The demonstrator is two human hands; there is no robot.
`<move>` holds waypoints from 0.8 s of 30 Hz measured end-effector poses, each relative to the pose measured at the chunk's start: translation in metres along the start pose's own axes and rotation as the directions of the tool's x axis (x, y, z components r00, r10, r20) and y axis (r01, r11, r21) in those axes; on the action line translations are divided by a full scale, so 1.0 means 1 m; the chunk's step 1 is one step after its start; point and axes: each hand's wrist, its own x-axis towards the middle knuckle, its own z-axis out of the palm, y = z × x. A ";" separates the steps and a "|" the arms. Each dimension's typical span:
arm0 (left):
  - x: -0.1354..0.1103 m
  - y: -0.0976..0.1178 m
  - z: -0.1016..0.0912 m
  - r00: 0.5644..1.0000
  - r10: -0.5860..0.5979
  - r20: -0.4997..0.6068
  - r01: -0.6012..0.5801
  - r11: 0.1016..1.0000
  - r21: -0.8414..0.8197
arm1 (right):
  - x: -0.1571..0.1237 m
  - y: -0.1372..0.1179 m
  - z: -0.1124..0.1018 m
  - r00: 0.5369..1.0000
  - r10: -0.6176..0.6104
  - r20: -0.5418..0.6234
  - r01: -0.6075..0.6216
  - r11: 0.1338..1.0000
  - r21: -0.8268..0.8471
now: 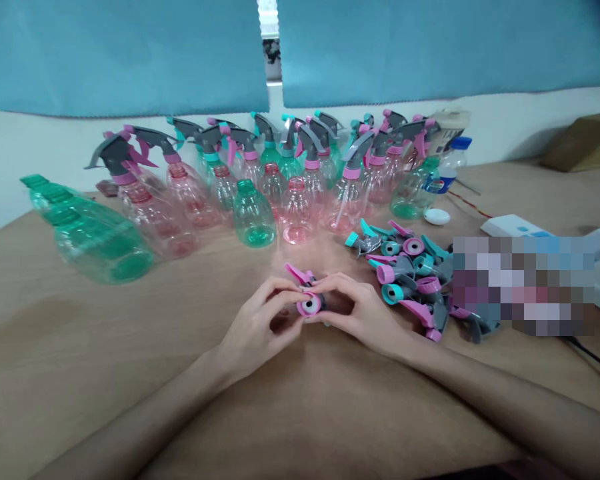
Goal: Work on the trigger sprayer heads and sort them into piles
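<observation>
Spray head (pixel 306 303) sits over the counter (pixel 55 373), short of the uncapped green bottle (pixel 253 217) and left of the loose pile of heads (pixel 405 268). Left hand (pixel 260 323) and right hand (pixel 367 317) both pinch it narrowly, thumbs low, fingers high; pink collar (pixel 300 308) faces the wearer. Judgement: best to steady the body with the right, turn the collar with the left, press lightly and evenly, and keep fingertips off the centre hole.

Wooden table (pixel 70 373) with green and pink bottles (pixel 254 217), loose spray heads (pixel 429 285)
</observation>
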 end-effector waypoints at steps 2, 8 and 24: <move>0.000 0.000 0.000 1.000 -0.005 -0.018 0.005 1.000 -0.009 | 0.000 0.000 0.000 1.000 0.001 0.001 -0.001 1.000 0.019; 0.001 0.001 -0.001 1.000 -0.021 -0.022 0.020 0.999 -0.025 | 0.000 0.000 0.000 1.000 0.007 -0.003 -0.006 1.000 0.022; -0.001 -0.003 0.003 0.997 -0.026 0.079 0.030 0.998 -0.050 | 0.001 0.000 -0.001 0.999 -0.020 0.029 0.020 1.000 -0.017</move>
